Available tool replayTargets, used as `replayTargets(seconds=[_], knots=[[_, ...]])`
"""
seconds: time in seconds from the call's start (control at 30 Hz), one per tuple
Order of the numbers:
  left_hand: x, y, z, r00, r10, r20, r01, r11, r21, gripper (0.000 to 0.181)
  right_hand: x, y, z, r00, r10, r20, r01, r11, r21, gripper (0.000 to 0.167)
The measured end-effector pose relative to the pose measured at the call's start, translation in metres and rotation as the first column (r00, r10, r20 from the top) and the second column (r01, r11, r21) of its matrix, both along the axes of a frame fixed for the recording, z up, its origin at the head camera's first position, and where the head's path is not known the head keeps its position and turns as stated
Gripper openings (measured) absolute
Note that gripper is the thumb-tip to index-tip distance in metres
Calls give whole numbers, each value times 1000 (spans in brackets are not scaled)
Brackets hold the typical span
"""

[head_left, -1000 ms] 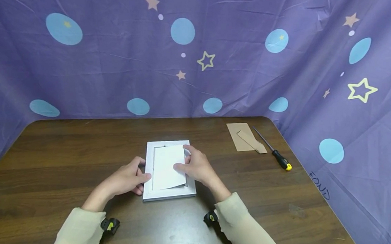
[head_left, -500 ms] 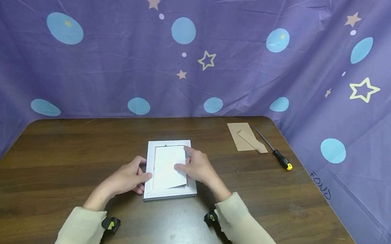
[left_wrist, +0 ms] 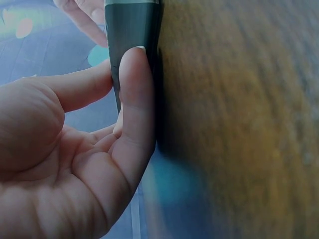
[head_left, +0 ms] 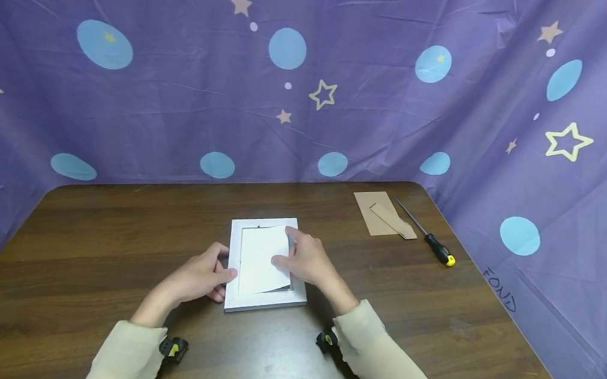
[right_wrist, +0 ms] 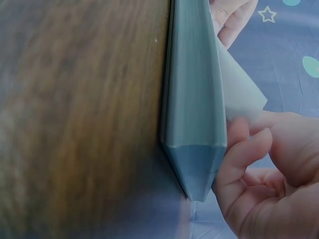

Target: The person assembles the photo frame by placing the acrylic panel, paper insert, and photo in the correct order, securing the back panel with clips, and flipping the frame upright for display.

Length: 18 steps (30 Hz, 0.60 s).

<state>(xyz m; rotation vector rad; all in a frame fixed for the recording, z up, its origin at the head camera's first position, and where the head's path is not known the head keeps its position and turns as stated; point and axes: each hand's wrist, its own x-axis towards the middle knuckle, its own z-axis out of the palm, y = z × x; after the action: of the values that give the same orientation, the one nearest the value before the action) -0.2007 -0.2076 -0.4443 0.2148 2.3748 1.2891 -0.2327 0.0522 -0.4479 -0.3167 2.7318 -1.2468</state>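
Note:
A white picture frame lies flat on the wooden table, its recess facing up. Over the recess is a white sheet of paper, its lower right corner slightly raised. With thumb on top and fingers at the side, my left hand grips the frame's left edge; in the left wrist view a finger presses the frame's side. My right hand pinches the right side of the sheet between thumb and fingers. The right wrist view shows the sheet tilted up above the frame, with fingertips touching the frame's edge.
At the back right of the table lies a brown cardboard piece with a narrow cardboard strip across it. Beside them rests a screwdriver with a black and yellow handle. A purple patterned curtain hangs behind the table.

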Motion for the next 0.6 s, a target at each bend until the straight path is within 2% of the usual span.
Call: replayTargets(seconds=[0.4,0.6], knots=[[1,0,1,1000,0,-7,0,1000,5,63,2,-2,1,999,12,-40,-9,996,86,69],[1,0,1,1000,-6,-16,6,1000,5,63,1,-1,2,999,28,-28,-24,992,122,66]])
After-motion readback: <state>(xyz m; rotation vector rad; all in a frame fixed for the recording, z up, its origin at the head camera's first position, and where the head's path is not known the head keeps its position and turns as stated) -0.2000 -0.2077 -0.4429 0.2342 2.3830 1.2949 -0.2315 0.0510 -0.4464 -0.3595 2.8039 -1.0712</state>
